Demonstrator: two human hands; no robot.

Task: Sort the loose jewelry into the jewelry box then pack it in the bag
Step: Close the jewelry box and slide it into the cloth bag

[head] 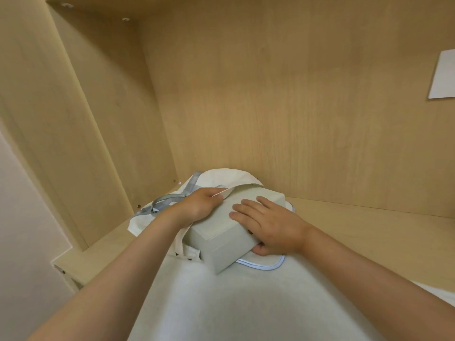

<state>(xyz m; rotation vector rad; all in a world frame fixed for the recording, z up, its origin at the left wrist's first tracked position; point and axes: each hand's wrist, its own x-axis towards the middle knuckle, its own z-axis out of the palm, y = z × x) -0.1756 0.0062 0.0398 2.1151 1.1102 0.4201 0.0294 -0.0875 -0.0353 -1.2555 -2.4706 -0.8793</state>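
A pale grey-green jewelry box (221, 244), lid closed, lies at the mouth of a cream cloth bag (229, 177) with grey-blue straps (167, 201). Its far end sits under the bag's raised rim. My left hand (200, 204) pinches the bag's upper edge and holds the opening up over the box. My right hand (268, 226) lies on the box, fingers straight across the lid and thumb curled round its near right side. No loose jewelry shows.
All of this rests on a white cloth (234, 303) spread over a light wooden shelf (369, 230), enclosed by a wooden back panel and a left side wall (81, 134). A white paper sheet (443, 75) hangs on the back panel at far right.
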